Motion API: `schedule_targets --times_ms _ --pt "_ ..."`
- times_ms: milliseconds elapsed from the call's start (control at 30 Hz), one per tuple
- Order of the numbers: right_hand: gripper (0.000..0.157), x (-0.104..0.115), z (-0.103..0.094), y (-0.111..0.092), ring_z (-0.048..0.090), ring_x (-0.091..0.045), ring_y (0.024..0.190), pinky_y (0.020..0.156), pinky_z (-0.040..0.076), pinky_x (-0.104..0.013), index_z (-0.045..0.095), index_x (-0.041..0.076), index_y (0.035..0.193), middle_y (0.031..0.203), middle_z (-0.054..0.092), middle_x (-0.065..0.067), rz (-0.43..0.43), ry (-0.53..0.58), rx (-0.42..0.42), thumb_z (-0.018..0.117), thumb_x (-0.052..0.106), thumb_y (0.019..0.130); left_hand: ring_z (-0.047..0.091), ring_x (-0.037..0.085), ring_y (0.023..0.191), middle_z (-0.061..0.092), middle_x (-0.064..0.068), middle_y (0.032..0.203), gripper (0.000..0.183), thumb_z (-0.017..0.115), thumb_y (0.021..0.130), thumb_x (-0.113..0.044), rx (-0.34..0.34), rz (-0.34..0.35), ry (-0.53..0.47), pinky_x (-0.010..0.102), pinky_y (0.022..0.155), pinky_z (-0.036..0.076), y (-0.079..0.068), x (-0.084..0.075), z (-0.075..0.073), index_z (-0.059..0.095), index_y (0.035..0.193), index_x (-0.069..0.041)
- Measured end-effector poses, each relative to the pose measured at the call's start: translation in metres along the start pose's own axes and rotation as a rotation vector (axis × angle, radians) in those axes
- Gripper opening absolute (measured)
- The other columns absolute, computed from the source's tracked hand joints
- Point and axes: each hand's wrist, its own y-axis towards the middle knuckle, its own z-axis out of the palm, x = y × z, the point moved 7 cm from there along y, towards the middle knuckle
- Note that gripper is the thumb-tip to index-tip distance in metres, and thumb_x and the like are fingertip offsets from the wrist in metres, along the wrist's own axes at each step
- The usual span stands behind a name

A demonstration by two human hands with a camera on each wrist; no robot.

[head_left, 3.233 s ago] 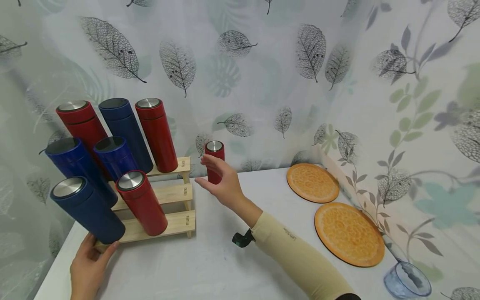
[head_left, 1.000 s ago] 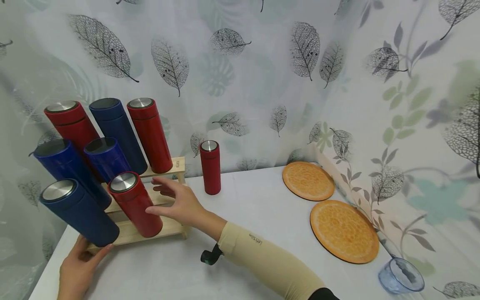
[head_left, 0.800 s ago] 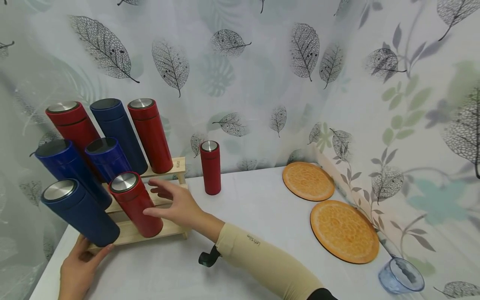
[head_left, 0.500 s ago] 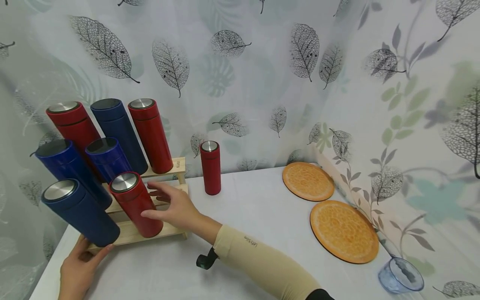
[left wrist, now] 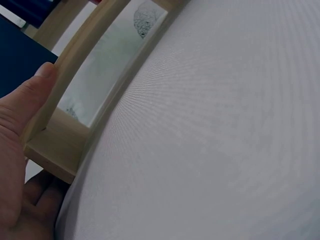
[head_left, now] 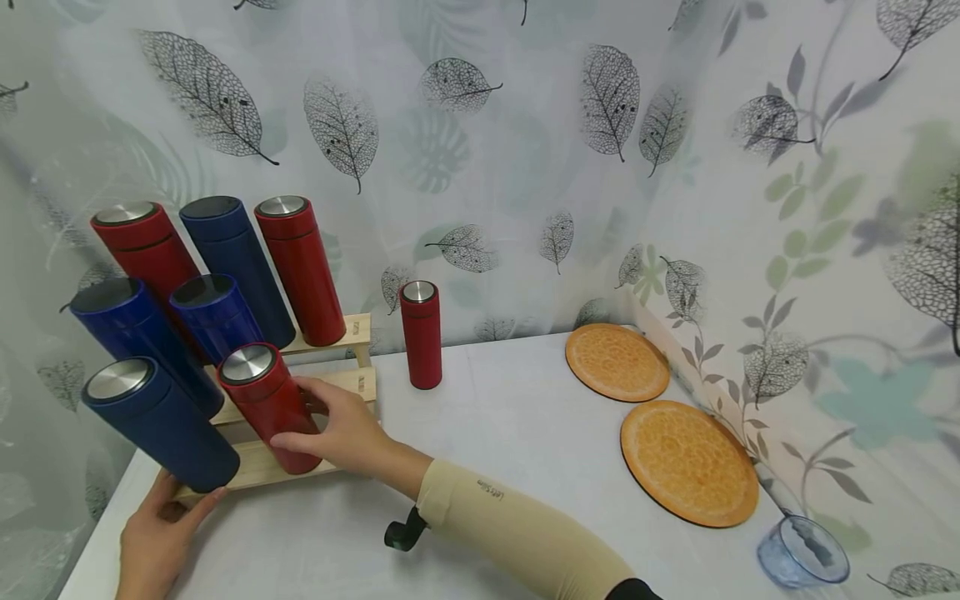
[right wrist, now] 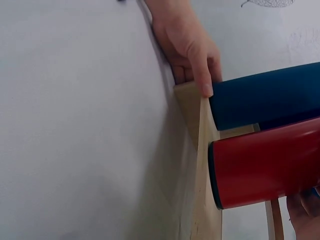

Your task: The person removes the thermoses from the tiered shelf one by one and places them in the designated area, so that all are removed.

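A three-step wooden stand [head_left: 352,382] holds red and blue thermos flasks at the left of the table. My right hand [head_left: 341,425] grips the lower part of the red thermos [head_left: 262,400] on the front step, thumb in front and fingers behind. That flask leans in the head view, its base on the step in the right wrist view. Left of it is a dark blue thermos [head_left: 161,425]. My left hand [head_left: 161,529] holds the front step's left end; its thumb [left wrist: 37,90] lies on the board's edge, other fingers partly hidden below.
Several more flasks fill the upper steps, among them a blue thermos [head_left: 236,271]. A lone red thermos [head_left: 422,337] stands on the white table right of the stand. Two round orange mats [head_left: 617,362] and a bluish glass cup [head_left: 802,552] lie farther right.
My right hand has come left and down from the lone red thermos to the front red thermos, and its fingers have closed round it. The left hand stays at the stand's corner.
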Motion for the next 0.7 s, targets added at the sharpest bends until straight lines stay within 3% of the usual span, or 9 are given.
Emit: schedule_targets --times_ms 133,233,433,700 --pt "0.065 0.0007 0.0004 0.0005 0.062 0.005 0.122 0.102 0.055 -0.022 0.056 0.019 0.156 0.142 0.067 0.012 -0.009 -0.001 -0.006 0.084 0.028 0.099 0.056 0.040 0.117 0.045 0.030 0.162 0.090 0.074 0.104 -0.047 0.015 -0.004 -0.003 0.027 0.079 0.043 0.0004 0.0027 0.0006 0.029 0.173 -0.012" --pt "0.063 0.0014 0.0006 0.0007 0.062 0.005 0.121 0.101 0.055 -0.020 0.056 0.019 0.156 0.141 0.067 0.012 -0.011 -0.010 -0.004 0.084 0.027 0.099 0.057 0.042 0.120 0.044 0.030 0.163 0.090 0.074 0.104 -0.048 0.016 -0.005 -0.007 0.023 0.077 0.043 -0.0005 0.0035 0.0003 0.029 0.173 -0.011" --pt "0.061 0.0013 0.0003 0.0006 0.063 0.006 0.120 0.100 0.056 -0.020 0.057 0.019 0.155 0.140 0.068 0.012 -0.022 -0.020 -0.011 0.083 0.027 0.100 0.055 0.045 0.125 0.040 0.028 0.167 0.091 0.073 0.104 -0.050 0.022 -0.016 -0.027 0.031 0.086 0.044 -0.0007 0.0037 0.0007 0.027 0.173 -0.012" --pt "0.062 -0.0004 -0.0023 -0.0018 0.063 0.005 0.120 0.100 0.056 -0.021 0.059 0.020 0.155 0.140 0.068 0.012 -0.011 0.003 -0.030 0.084 0.027 0.099 0.056 0.035 0.115 0.044 0.028 0.164 0.090 0.074 0.104 -0.048 0.010 -0.011 -0.012 0.020 0.077 0.043 -0.0003 0.0024 0.0011 0.029 0.172 -0.012"
